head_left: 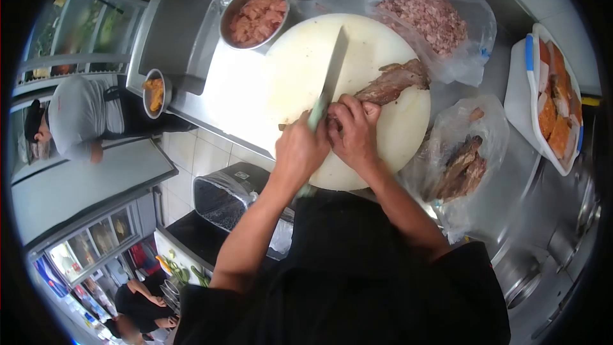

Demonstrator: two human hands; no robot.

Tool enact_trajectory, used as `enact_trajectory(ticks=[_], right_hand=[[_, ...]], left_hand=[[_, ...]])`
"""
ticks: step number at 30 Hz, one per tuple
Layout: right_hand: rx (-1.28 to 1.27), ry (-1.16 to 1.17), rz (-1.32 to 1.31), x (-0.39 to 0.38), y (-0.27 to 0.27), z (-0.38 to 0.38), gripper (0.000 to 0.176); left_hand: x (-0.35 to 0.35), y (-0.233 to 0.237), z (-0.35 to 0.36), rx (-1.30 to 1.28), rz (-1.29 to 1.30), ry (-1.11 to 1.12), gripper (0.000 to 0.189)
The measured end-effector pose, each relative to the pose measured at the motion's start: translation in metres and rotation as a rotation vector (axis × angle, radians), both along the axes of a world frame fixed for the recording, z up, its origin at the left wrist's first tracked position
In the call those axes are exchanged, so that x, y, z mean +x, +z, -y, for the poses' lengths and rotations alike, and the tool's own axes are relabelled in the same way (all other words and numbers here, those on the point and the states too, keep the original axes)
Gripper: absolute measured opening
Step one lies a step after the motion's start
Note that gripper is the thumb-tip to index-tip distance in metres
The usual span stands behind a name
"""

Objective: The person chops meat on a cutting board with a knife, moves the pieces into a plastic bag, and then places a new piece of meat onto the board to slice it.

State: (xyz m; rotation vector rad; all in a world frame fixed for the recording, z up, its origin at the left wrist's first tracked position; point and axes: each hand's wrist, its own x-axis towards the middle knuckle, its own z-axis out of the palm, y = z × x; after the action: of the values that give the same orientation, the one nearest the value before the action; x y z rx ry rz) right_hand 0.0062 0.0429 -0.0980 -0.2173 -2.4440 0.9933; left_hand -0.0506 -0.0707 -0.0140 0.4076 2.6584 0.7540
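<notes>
My left hand [300,153] is closed around the pale green handle of a long knife [334,67]. The blade points away from me over a round white cutting board [297,45]. Close beside it, my right hand [355,133] has its fingers curled on the near end of a long brown piece of cooked meat [396,82]. The meat slants across the board towards the upper right. Both hands nearly touch, and the fingers partly hide the meat's near end. A small dark scrap lies by my left hand.
Round the board stand a metal bowl of raw meat pieces [258,20], a bag of chopped meat [426,25], a bag of brown meat [463,169] and a white tub of orange-brown pieces [554,99]. A lined bin [220,195] stands below left. Two people work nearby.
</notes>
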Motion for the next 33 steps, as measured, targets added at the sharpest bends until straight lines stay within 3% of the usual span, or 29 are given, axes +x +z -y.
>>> enact_trajectory(ticks=[3,6,10,12,15,17,18,21,24,28,30,33], right_hand=[[-0.003,0.023,-0.052,-0.001,0.001,-0.004,0.034],[-0.007,0.040,-0.058,-0.001,0.003,-0.002,0.034],[0.060,-0.017,0.038,-0.001,0.022,0.002,0.036],[0.118,-0.041,0.099,-0.005,0.030,0.004,0.036],[0.231,0.037,-0.010,-0.019,0.032,0.002,0.038],[0.187,0.316,0.135,-0.025,0.014,-0.002,0.041],[0.151,0.347,0.153,-0.026,0.017,-0.001,0.042],[0.173,0.357,0.112,-0.024,0.020,0.001,0.044],[0.320,0.301,0.018,-0.020,0.035,0.019,0.047],[0.437,0.434,0.103,-0.027,0.017,0.018,0.051],[0.366,0.443,0.187,-0.031,0.015,0.015,0.055],[0.382,0.404,0.103,-0.034,0.020,0.020,0.051]], left_hand=[[-0.036,-0.009,-0.019,-0.007,-0.044,-0.031,0.033],[-0.057,0.011,-0.007,0.109,0.133,-0.012,0.038],[-0.054,0.033,0.037,0.305,0.029,0.047,0.038],[-0.042,0.055,0.063,0.266,0.080,0.184,0.038],[-0.018,0.059,0.107,0.250,0.040,0.279,0.039],[0.004,0.061,0.130,0.269,0.042,0.332,0.039],[0.014,0.060,0.141,0.276,0.053,0.379,0.039],[0.043,0.054,0.169,0.227,0.108,0.518,0.039],[0.066,0.037,0.187,0.335,0.116,0.629,0.039],[0.082,0.020,0.202,0.367,0.106,0.671,0.040],[0.087,0.015,0.205,0.381,0.122,0.683,0.040],[0.090,0.014,0.207,0.353,0.163,0.693,0.039]])
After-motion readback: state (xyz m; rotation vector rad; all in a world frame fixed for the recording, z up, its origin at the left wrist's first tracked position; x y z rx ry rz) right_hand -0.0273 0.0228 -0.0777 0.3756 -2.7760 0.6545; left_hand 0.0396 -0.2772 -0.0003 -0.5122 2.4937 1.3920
